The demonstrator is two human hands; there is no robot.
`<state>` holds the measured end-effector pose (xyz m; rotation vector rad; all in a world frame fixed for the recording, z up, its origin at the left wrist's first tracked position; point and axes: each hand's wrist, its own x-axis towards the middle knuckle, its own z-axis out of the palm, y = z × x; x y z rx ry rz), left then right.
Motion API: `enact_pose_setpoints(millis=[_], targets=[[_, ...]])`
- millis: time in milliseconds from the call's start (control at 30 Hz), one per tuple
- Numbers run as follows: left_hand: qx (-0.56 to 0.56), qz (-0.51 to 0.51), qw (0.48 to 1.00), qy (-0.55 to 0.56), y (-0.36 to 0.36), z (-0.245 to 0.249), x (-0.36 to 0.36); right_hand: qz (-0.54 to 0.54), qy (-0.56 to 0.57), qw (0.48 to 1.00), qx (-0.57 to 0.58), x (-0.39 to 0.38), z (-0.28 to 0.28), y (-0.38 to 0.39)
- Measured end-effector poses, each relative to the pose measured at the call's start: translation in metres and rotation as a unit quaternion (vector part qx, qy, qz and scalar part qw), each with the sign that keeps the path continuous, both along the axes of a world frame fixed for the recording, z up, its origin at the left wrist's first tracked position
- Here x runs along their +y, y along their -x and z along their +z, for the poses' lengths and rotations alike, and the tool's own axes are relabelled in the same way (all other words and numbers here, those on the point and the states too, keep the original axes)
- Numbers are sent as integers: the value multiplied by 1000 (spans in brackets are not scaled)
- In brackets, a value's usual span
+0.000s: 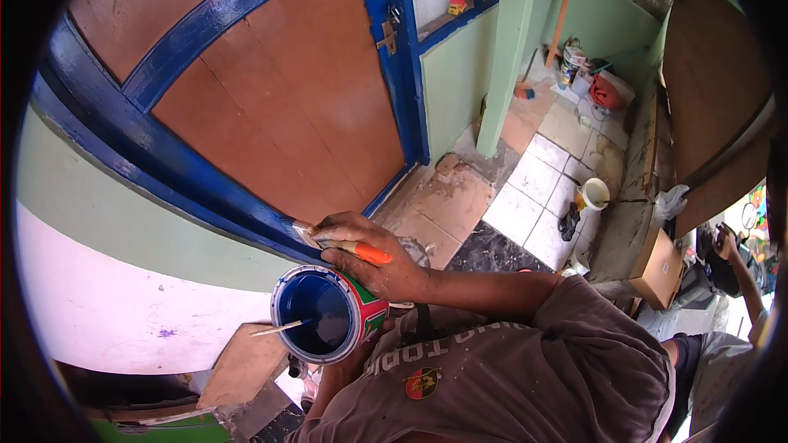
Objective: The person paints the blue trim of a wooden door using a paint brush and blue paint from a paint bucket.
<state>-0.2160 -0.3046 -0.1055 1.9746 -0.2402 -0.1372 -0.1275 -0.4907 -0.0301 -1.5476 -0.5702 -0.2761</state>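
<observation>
My right hand point(382, 267) is closed around a paintbrush point(365, 252) with an orange-tipped handle. The bristles point(306, 234) touch the lower blue edge of the door frame point(254, 226). Just below, an open paint can point(371, 312) with a red and green label tilts toward me, with dark blue paint point(324, 308) inside. A thin wooden stick point(277, 328) leans over its rim. My left hand point(359, 358) holds the can from beneath, its fingers mostly hidden behind it.
The brown door point(287, 98) has a metal latch point(387, 37). On the tiled floor point(525, 197) stand a white bucket point(593, 194) and several items in the far corner. A cardboard box point(658, 267) sits at right, near another person's arm point(743, 275). A board point(242, 365) leans below.
</observation>
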Motion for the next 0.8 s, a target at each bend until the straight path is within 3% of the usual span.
enact_pose_setpoints(millis=[267,467,533,633,667,800], targets=[[-4,13,1000,2,-7,1,-9,3,-5,1000,-20,-5,-8,-15],[57,-19,996,63,-16,26,-25,-21,17,997,-78,-9,1,-21],[54,-42,998,-10,-21,19,-22,-3,19,999,-37,-14,3,-19],[-23,-19,1000,-6,-18,12,-22,-3,12,999,-43,-14,-2,-20],[8,-47,996,-79,-28,7,-15,-2,7,999,-44,-10,-3,-25],[-20,-30,999,-24,-21,16,-17,4,6,999,-40,-10,6,-19]])
